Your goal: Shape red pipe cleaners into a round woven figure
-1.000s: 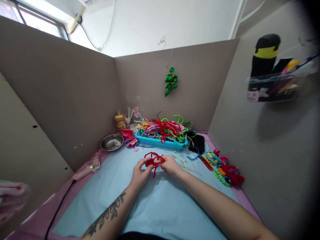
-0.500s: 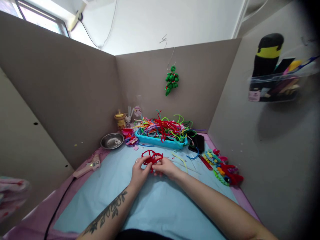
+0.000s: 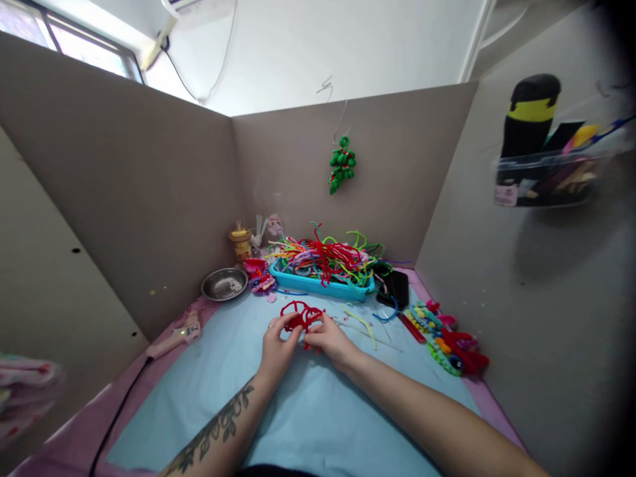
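Observation:
Between my hands, above the blue table cover (image 3: 318, 397), is a red pipe cleaner piece (image 3: 297, 306) bent into several loops. My left hand (image 3: 281, 339) pinches its left side between thumb and fingers. On the other side, the fingertips of my right hand (image 3: 328, 336) close on one of the red loops. Parts of the piece are hidden behind my fingers. Just beyond it stands a turquoise tray (image 3: 318, 286) heaped with pipe cleaners (image 3: 328, 255) in many colours.
Left of the tray lie a metal bowl (image 3: 224, 285) with small white bits and a corded glue gun (image 3: 173, 336). To the right are a black phone (image 3: 394, 289), a red tool (image 3: 411, 327) and colourful fuzzy pieces (image 3: 447, 341). Grey partitions (image 3: 288, 159) enclose the table; a green ornament (image 3: 342, 165) hangs behind.
My right hand has shifted its fingers upward on the red piece, now pinching a loop at its right side. My left hand keeps its hold. The view has tilted slightly.

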Available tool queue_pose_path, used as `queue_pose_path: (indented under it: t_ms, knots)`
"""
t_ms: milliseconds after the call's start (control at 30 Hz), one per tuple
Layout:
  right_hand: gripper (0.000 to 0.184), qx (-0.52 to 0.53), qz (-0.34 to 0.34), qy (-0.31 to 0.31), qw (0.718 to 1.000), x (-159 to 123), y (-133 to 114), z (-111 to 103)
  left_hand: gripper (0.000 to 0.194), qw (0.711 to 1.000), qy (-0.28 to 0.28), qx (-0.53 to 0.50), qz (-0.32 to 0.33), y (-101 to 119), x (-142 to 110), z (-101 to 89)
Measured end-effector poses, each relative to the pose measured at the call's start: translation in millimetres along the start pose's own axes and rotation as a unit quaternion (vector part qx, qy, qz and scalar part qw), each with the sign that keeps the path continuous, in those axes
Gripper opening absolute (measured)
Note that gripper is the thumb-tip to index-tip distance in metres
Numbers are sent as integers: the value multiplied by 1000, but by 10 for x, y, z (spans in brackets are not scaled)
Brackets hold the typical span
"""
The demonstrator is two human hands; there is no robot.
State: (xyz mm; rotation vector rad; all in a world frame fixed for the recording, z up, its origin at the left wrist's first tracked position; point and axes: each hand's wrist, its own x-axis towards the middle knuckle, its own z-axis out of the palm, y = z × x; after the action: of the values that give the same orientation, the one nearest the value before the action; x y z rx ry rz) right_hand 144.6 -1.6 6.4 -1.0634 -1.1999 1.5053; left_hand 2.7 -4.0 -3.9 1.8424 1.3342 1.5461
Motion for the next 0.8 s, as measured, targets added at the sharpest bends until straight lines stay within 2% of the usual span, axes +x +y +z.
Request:
queue_pose_path:
  t_ms: [100,233,333,433,500,567,633,700,800]
  knots:
    - [34,-11,-11,21,1000,6,35,19,28,999,23,-22,-40,-8,15,-11]
    - [24,-55,-27,-35,997,11,94,45,32,993,39,-65,-95,-14,41,-20]
    - [20,-81,-65,-77,992,-25,99,70,34,989,42,-79,-119,-30,63,-25]
    - [14,-122,-99,-157,975,-113,44,87,36,988,38,-83,-123,-71,78,-32]
    - [15,-161,-100,-237,953,-180,-9,95,37,988,32,-87,-123,-102,84,-36]
    - [16,-192,-102,-279,935,-221,-53,98,36,987,27,-94,-125,-118,85,-38]
    - [12,-204,-123,-235,942,-217,-81,89,36,986,18,-106,-126,-111,83,-36]
    - [2,-205,-160,-126,957,-174,-95,57,37,985,11,-122,-125,-84,77,-30]
    - [12,-217,-226,36,949,-82,-110,-36,42,980,-5,-152,-124,-38,64,-14]
